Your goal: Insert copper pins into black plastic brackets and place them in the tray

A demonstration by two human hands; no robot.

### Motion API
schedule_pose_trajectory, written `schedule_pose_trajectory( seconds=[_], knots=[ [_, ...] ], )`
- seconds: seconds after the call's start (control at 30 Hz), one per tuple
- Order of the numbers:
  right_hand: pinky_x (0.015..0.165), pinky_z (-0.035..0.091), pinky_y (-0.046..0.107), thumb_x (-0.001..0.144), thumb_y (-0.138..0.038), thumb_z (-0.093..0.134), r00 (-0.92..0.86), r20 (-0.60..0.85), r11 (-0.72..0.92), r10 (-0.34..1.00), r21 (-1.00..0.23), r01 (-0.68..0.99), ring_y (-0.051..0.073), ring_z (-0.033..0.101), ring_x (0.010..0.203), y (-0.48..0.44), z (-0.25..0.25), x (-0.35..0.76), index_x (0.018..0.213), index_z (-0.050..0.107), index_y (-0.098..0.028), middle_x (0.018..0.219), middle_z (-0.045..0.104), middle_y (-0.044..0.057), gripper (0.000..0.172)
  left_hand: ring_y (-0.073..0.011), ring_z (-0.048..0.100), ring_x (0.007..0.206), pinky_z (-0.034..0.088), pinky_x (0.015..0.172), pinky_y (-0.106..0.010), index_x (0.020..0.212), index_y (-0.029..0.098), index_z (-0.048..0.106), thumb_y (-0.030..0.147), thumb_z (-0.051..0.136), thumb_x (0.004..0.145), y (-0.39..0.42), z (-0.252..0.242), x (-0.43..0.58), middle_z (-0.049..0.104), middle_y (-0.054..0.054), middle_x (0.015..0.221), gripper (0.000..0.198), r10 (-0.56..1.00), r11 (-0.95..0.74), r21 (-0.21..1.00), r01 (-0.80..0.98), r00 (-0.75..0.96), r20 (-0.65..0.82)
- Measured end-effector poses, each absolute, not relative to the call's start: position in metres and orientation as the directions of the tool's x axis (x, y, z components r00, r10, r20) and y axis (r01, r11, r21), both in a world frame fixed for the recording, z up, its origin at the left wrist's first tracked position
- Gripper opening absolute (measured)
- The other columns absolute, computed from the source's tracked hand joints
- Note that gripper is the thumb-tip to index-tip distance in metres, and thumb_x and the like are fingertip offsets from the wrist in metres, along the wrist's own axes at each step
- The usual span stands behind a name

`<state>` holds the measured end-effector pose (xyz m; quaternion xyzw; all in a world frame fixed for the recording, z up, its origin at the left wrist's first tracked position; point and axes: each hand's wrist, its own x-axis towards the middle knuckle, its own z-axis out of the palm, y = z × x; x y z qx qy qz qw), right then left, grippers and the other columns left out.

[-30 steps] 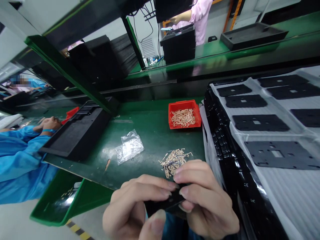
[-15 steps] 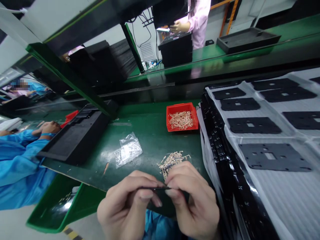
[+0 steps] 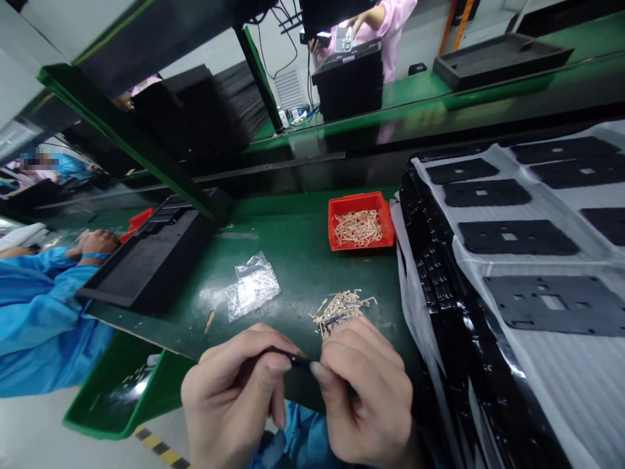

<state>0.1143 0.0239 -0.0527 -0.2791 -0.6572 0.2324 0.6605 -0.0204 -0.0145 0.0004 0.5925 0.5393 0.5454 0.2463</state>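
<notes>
A thin black plate [image 3: 299,359], seen almost edge-on, is pinched between the thumb and fingers of my left hand [image 3: 232,394]. The closed thumb and fingertips of my right hand [image 3: 367,389] meet its right end; whether a small piece sits between them is hidden. Just beyond my right hand lies a loose pile of small flat tan and grey strips [image 3: 344,305]. Farther back, a red bin [image 3: 364,246] holds many thin copper-coloured strips [image 3: 359,227]. A clear plastic bag [image 3: 254,286] rests on the green table [image 3: 293,260] to the left.
At right, flat black plates with cut-outs [image 3: 556,306] lie on white sheeting over a glossy black stack [image 3: 439,293]. A black tray [image 3: 146,260] and a co-worker's blue sleeves [image 3: 43,293] are at left. Below hangs a green bin [image 3: 107,410]. Another person in pink stands opposite.
The black plate has tilted and more of its surface shows. My hands have shifted slightly left, and the view has turned a little. The person opposite now holds a phone-like device differently.
</notes>
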Motion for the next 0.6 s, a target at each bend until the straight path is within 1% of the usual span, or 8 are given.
schedule_pose_trajectory(
  seconds=[0.1,0.17,0.2,0.27,0.37,0.43,0.5,0.6],
  knots=[
    [0.064,0.029,0.034,0.105,-0.012,0.047,-0.011,0.731,0.730,0.682,-0.680,0.069,0.013,0.041,0.066,0.022,-0.054,0.114,0.082,0.055,-0.018,0.069,0.047,-0.001,0.025,-0.0020,0.047,0.026,0.036,0.031,-0.017,0.090,0.024,0.079,0.022,0.071,0.101,-0.018,0.004,-0.019,0.071,0.007,0.064,0.014,0.904,-0.242,0.874,0.422,-0.230,0.361],
    [0.064,0.028,0.034,0.104,-0.012,0.047,-0.006,0.730,0.728,0.684,-0.682,0.070,0.013,0.039,0.066,0.020,-0.056,0.114,0.082,0.054,-0.019,0.069,0.046,-0.001,0.025,-0.0022,0.046,0.025,0.034,0.029,-0.018,0.093,0.025,0.081,0.022,0.071,0.101,-0.019,0.005,-0.021,0.073,0.007,0.066,0.013,0.904,-0.256,0.858,0.446,-0.203,0.375],
    [0.064,0.029,0.034,0.104,-0.012,0.047,0.012,0.729,0.726,0.685,-0.684,0.075,0.013,0.040,0.065,0.019,-0.057,0.113,0.081,0.054,-0.019,0.069,0.047,-0.001,0.025,-0.0025,0.048,0.025,0.038,0.030,-0.018,0.096,0.024,0.081,0.021,0.071,0.101,-0.019,0.005,-0.022,0.074,0.007,0.068,0.012,0.904,-0.279,0.848,0.450,-0.174,0.390],
    [0.064,0.032,0.034,0.103,-0.012,0.047,0.062,0.735,0.729,0.675,-0.678,0.099,0.014,0.043,0.063,0.017,-0.059,0.109,0.079,0.054,-0.020,0.069,0.048,-0.001,0.026,-0.0053,0.058,0.031,0.050,0.037,-0.019,0.103,0.022,0.081,0.020,0.071,0.102,-0.018,0.006,-0.026,0.079,0.004,0.075,0.010,0.892,-0.376,0.813,0.445,-0.064,0.448],
    [0.061,0.035,0.033,0.102,-0.010,0.048,0.222,0.775,0.776,0.592,-0.622,0.102,0.014,0.047,0.061,0.019,-0.057,0.104,0.075,0.055,-0.020,0.066,0.048,-0.001,0.029,-0.0121,0.077,0.053,0.065,0.052,-0.021,0.110,0.016,0.081,0.026,0.073,0.102,-0.016,0.006,-0.028,0.086,-0.003,0.092,0.015,0.821,-0.539,0.727,0.425,0.073,0.566],
    [0.059,0.037,0.032,0.100,-0.007,0.051,0.314,0.810,0.838,0.495,-0.541,0.074,0.013,0.049,0.060,0.024,-0.054,0.103,0.073,0.058,-0.018,0.065,0.052,-0.001,0.030,-0.0148,0.082,0.067,0.067,0.055,-0.020,0.111,0.017,0.082,0.034,0.075,0.100,-0.018,0.006,-0.027,0.087,-0.003,0.099,0.021,0.742,-0.624,0.625,0.470,0.104,0.662],
    [0.057,0.042,0.032,0.100,-0.005,0.054,0.332,0.835,0.881,0.438,-0.472,0.024,0.014,0.054,0.062,0.029,-0.052,0.106,0.078,0.064,-0.015,0.069,0.059,0.001,0.026,-0.0154,0.084,0.077,0.069,0.060,-0.020,0.115,0.022,0.082,0.036,0.077,0.099,-0.024,0.007,-0.027,0.087,-0.001,0.108,0.022,0.688,-0.638,0.526,0.563,0.109,0.718],
    [0.058,0.052,0.035,0.103,-0.014,0.059,0.334,0.822,0.883,0.462,-0.460,-0.091,0.017,0.063,0.070,0.033,-0.054,0.114,0.095,0.069,-0.010,0.083,0.065,0.005,0.013,-0.0168,0.084,0.083,0.072,0.074,-0.025,0.124,0.032,0.080,0.031,0.074,0.100,-0.034,0.009,-0.031,0.086,0.002,0.116,0.025,0.683,-0.603,0.472,0.643,0.111,0.722]
  ],
)
